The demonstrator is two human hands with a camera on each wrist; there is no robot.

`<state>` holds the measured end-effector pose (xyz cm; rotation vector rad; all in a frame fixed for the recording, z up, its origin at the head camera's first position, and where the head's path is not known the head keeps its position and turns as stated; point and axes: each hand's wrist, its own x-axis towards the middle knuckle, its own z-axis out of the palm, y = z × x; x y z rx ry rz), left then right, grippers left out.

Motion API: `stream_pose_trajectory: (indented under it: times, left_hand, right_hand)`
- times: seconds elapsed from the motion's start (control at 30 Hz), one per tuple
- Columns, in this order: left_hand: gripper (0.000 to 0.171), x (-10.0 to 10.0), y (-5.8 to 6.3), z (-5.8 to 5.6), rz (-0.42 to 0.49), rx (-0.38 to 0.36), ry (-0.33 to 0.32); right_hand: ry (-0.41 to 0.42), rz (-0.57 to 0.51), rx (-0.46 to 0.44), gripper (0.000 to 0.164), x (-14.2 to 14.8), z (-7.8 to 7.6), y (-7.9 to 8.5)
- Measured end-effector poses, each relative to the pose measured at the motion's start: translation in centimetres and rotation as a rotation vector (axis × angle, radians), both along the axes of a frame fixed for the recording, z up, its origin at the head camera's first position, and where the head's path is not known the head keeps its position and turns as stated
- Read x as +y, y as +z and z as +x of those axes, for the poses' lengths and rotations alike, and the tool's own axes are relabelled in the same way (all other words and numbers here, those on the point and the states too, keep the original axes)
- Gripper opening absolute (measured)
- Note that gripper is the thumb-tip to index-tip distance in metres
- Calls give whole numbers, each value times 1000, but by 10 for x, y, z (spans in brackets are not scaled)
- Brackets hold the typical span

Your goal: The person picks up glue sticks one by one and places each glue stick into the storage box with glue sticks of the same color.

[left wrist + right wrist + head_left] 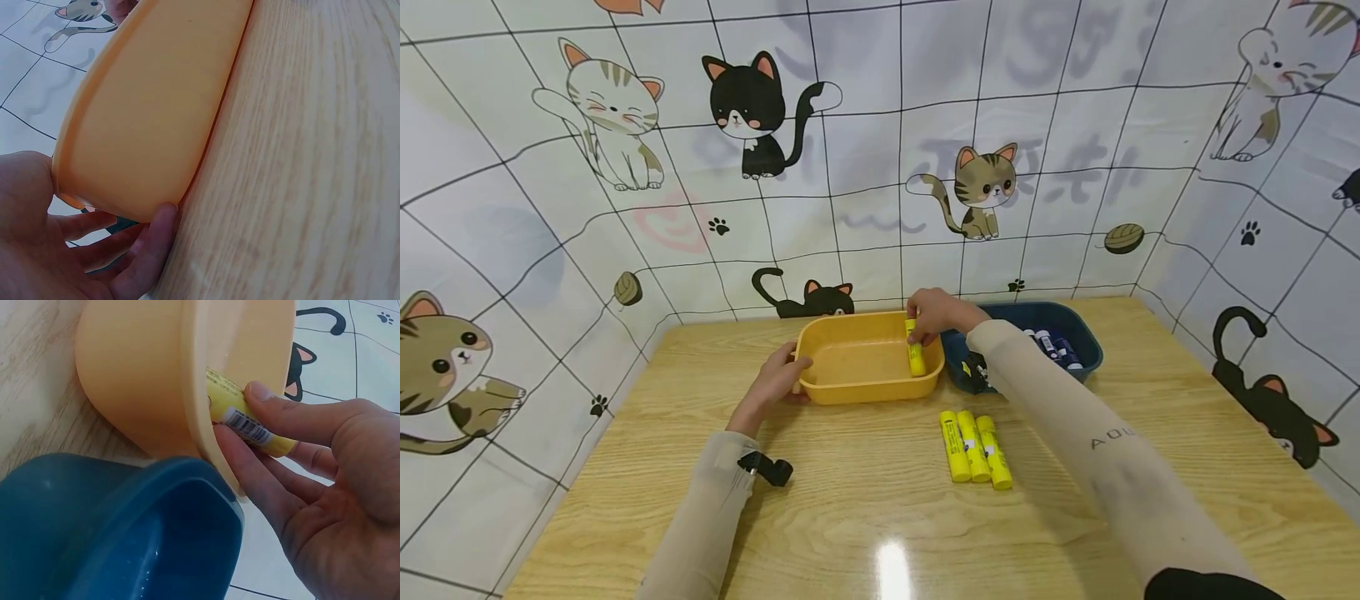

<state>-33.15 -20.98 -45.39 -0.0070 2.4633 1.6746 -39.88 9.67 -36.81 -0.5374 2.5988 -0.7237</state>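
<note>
I see a yellow, barcode-labelled tube (917, 361) tilted inside the right end of the upright orange bin (850, 358), though my feed can't settle whether it touches bottom.

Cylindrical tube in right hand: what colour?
Yellow cylindrical tube, white barcode label; best in right wrist view.

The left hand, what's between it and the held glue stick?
In the head view, the orange bin's bare floor lies between the left hand and that yellow glue stick.

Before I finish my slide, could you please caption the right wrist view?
Right hand holding a yellow tube in an orange tray, beside a blue tray.
</note>
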Motion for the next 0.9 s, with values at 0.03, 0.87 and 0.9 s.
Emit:
stream_pose_trajectory:
  times: [0.03,0.87,0.9]
  left_hand:
    - [50,0,0,0,-1,0,1]
    - [52,1,0,-2,1,-15,20]
    - [52,1,0,-2,4,-16,17]
  right_hand:
    - [3,6,-1,33,-1,0,-1]
    - [-38,351,80,24,-31,11,-14]
    - [-30,370,81,25,-31,12,-14]
